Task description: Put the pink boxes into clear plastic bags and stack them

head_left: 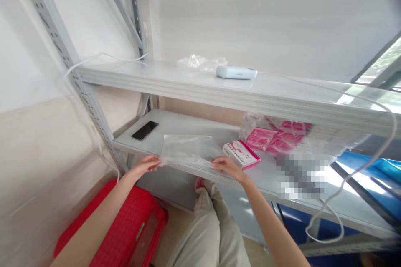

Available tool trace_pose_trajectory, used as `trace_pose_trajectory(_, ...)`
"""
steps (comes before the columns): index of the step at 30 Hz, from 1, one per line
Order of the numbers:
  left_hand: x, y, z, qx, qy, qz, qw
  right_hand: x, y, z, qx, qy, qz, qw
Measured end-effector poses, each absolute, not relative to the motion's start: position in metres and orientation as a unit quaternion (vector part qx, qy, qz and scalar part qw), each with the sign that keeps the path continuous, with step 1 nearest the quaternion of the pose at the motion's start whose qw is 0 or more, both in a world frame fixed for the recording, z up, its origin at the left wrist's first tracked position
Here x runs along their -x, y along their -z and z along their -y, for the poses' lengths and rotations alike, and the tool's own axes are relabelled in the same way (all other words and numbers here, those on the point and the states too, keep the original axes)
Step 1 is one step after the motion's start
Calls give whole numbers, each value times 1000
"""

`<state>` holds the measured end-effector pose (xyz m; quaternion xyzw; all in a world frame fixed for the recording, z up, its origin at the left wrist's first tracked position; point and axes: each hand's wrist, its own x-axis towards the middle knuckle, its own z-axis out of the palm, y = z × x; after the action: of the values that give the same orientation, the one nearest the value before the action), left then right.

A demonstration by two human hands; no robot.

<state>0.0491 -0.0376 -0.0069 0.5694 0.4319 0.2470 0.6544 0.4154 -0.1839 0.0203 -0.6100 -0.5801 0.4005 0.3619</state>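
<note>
A clear plastic bag (184, 149) lies flat over the front of the middle shelf, stretched between my hands. My left hand (146, 164) pinches its near left corner. At the near right corner, my right hand (228, 167) has its fingers closed on the same bag. Just behind my right hand sits a white and pink box (242, 154) with printing on it. To its right is a large clear bag holding pink packets (275, 137). A black phone (145, 130) rests at the shelf's left end.
On the upper shelf (200, 91) are a light blue case (236, 72) and crumpled clear plastic (200, 62). A white cable (376, 154) hangs down at the right. A red stool (125, 221) stands below on the left, by the metal upright (94, 108).
</note>
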Motion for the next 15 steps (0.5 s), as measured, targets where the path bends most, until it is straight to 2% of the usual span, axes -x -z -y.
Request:
trace_pose_trajectory(5,-41,12,35,-580,-266,-435,635,-435,-8,179,711,-281,551,334)
trace_pose_trajectory(11,-44,21,41,-579,-234,-479,617,-416,-16,196,703,-162,639,266)
trace_pose_trajectory(15,-56,22,41,-599,-281,-477,579,-396,-17,191,711,-123,661,204)
